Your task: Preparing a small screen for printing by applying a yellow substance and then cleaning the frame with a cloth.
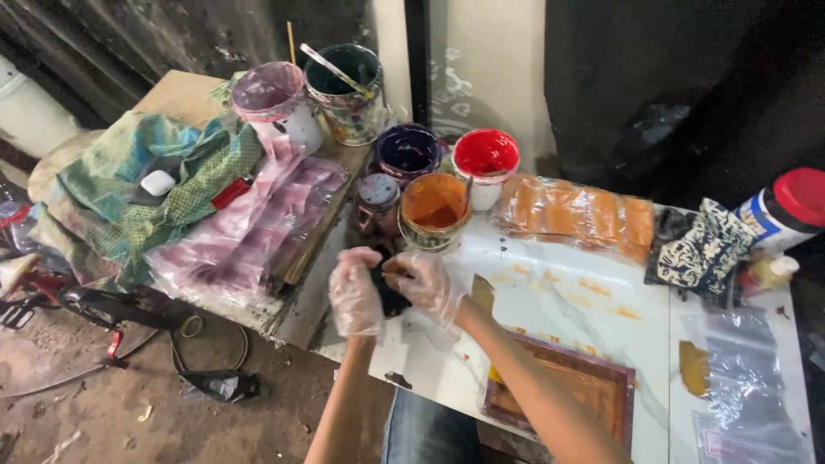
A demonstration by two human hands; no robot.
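Your left hand (355, 292) and right hand (427, 285), both in thin clear plastic gloves, are closed together around a small dark wad (392, 299) at the near edge of the white table (567, 314), just in front of the orange pot. The wad looks like a soft cloth or sponge, though it is mostly hidden between your fingers. Judge it light and limp, probably damp with ink, so it will likely slip against the gloves. Pinch it by a bunched fold rather than a loose corner.

From the left, the containers run so:
- A white bucket (277, 103) with a purple-stained plastic liner; its contents cannot be seen.
- A paint-smeared bucket (347, 82) with a dark inside and a flat stirring stick resting across it.
- A tub (407, 151) of dark purple ink.
- A small lidded jar (376, 202), shut.
- The orange pot (435, 209), partly full, with a stick standing in it.
- A white cup (485, 163) of red ink.
- At the far right, a bottle with a red cap (786, 209), shut.

The open pots stand close together and look easy to tip.
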